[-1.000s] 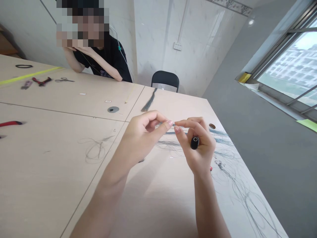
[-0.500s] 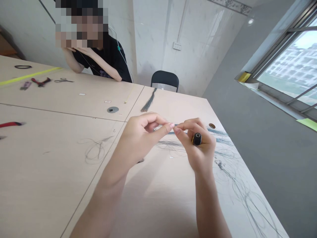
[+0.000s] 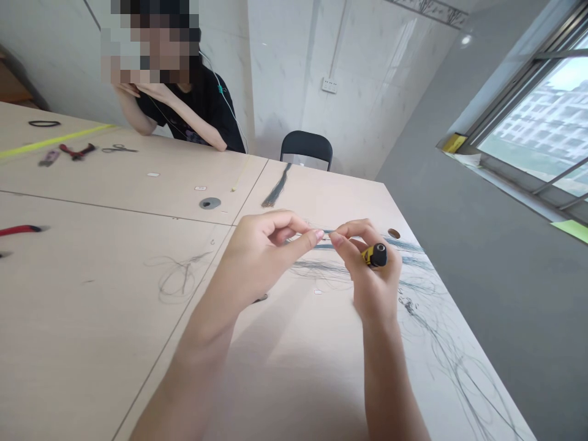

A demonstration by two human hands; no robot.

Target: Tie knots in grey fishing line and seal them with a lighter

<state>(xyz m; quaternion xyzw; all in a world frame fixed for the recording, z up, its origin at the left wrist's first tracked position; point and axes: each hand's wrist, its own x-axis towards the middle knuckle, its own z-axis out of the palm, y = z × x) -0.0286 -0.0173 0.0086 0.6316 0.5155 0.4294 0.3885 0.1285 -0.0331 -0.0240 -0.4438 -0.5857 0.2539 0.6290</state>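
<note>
My left hand [image 3: 269, 257] is closed in a pinch above the table, thumb against forefinger; whatever is between the tips is too small to make out. My right hand [image 3: 374, 275] holds a yellow-and-black tool handle [image 3: 375, 255] against the palm, its round black end toward me and the rest hidden by fingers. Its thumb and forefinger also pinch, just right of the left fingertips, with a small gap between. Beneath and behind the hands lie bundles of thin dark strands [image 3: 316, 267], partly covered. A loose tangle of strands [image 3: 459, 361] spreads along the right edge.
A coiled strand [image 3: 179, 285] lies left of my hands. Farther back are a strand bundle [image 3: 277, 187], a grey disc [image 3: 210, 203], scissors [image 3: 119, 149] and red-handled pliers [image 3: 77, 150]. A person [image 3: 206, 110] sits across the table; a black chair [image 3: 306, 147] stands beyond it.
My right fingertips have moved slightly right, away from the left ones. The tool handle has turned in my right hand, showing more yellow. My left hand stays nearly still.
</note>
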